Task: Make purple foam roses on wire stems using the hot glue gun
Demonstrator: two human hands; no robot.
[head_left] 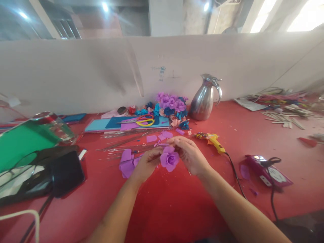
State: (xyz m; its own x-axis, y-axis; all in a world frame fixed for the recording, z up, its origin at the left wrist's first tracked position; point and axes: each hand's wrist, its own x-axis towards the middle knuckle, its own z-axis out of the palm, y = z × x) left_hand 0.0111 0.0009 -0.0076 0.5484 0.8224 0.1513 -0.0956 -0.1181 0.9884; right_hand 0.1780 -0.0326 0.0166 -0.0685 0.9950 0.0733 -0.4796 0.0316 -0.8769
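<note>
A purple paper rose (169, 159) faces up above the red table (162, 209), between the two hands. The left hand (148, 163) pinches it at its left side. The right hand (191, 155) has its fingers bent together at the rose's upper edge; whether they grip the rose or something else, I cannot tell. Purple paper pieces (126, 163) lie just beside the left hand, with thin wires (118, 147) behind them. Beyond are cut purple petals (165, 134) and scissors (145, 123) resting on stacked paper sheets (96, 125). A yellow glue gun (216, 143) lies right of the right hand. Farther back, finished paper flowers (172, 103) sit beside a steel jug (202, 103).
</note>
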